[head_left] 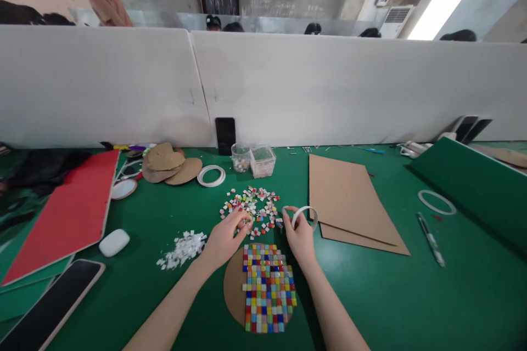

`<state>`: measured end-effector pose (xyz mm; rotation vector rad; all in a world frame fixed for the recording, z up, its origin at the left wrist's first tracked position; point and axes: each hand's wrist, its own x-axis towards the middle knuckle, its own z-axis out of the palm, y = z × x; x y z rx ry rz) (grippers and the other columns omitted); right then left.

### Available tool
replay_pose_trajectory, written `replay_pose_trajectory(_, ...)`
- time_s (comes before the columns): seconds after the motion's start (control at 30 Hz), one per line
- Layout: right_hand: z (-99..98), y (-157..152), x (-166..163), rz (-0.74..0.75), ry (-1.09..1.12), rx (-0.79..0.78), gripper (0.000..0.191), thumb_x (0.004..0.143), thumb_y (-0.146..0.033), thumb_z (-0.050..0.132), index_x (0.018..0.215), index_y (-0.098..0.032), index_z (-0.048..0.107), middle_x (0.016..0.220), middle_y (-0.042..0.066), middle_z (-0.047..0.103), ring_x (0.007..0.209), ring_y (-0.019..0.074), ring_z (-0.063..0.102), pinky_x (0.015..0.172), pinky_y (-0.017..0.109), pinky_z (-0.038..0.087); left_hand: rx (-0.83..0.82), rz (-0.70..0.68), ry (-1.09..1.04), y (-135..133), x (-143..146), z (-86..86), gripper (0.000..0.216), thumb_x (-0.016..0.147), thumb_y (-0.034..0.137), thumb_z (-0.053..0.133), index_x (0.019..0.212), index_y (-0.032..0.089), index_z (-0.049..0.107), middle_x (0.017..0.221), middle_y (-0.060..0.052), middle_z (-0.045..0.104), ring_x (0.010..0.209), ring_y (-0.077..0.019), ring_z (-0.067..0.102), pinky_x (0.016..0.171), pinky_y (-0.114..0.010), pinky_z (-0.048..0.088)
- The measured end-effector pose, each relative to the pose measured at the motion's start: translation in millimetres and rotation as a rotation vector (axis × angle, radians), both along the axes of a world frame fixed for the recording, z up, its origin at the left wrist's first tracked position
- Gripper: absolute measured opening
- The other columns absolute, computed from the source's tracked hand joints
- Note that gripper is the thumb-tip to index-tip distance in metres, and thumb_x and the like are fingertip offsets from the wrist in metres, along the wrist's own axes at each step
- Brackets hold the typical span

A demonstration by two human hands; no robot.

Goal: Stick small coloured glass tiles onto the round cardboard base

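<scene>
My left hand (225,235) is closed over the near left edge of a pile of small coloured mosaic tiles (267,209); whatever its fingertips pinch is too small to make out. Right of the pile, my right hand (300,233) holds a roll of white tape (314,217), its fingers partly through the ring. Between my forearms lies a round cardboard disc (234,290). Rows of glossy mosaic tiles (269,288) cover most of it, while a strip along its left side shows bare cardboard. Small white paper pieces (184,249) are heaped beside my left wrist.
Two clear plastic containers (262,162) and a propped phone (225,136) stand near the white partition (354,88). Cardboard sheets (349,197) lie at right, with a pen (430,238) farther over. A red board (68,208), white case (114,242) and large phone (51,304) are at left.
</scene>
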<state>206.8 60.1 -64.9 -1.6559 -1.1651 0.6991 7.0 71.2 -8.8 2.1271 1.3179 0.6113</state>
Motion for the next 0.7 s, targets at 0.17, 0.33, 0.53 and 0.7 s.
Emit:
replay_pose_trajectory(0.17,-2.1,1,4,0.021,-0.076,-0.035,0.044,0.079,-0.057,0.043,0.092,-0.018,0.058,0.048,-0.002,0.049,0.040,0.0151,0.045,0.042,0.023,0.030,0.092,0.102,0.060,-1,-10,-11.9,0.027,0.087,0.040,0.037,0.068,0.021,0.034,0.055,0.006,0.031,0.046,-0.0098,0.035,0.045,-0.020,0.028)
replay_pose_trajectory(0.33,-4.5,1,5,0.018,-0.099,-0.045,0.045,0.082,-0.055,0.037,0.096,-0.016,0.057,0.050,-0.001,0.050,0.041,0.0155,0.046,0.042,0.023,0.029,0.242,0.083,0.241,-3,-24,-23.7,0.032,0.087,0.040,0.036,0.063,0.021,0.028,0.056,0.005,0.030,0.048,-0.0102,0.036,0.049,-0.022,0.027)
replay_pose_trajectory(0.53,-6.0,0,4,-0.003,-0.069,-0.031,0.041,0.085,-0.051,0.037,0.100,-0.017,0.053,0.048,-0.004,0.046,0.040,0.0135,0.044,0.042,0.022,0.030,0.251,0.080,0.384,-1,-27,-24.6,0.039,0.086,0.047,0.037,0.059,0.020,0.031,0.053,0.003,0.034,0.051,-0.0127,0.039,0.048,-0.023,0.025)
replay_pose_trajectory(0.7,-9.3,0,4,-0.016,-0.053,-0.024,0.039,0.085,-0.050,0.037,0.098,-0.018,0.053,0.048,-0.004,0.047,0.040,0.0135,0.044,0.041,0.022,0.030,0.225,0.034,0.436,1,-31,-24.5,0.042,0.081,0.055,0.041,0.058,0.019,0.038,0.055,0.001,0.042,0.055,-0.0151,0.041,0.051,-0.025,0.027)
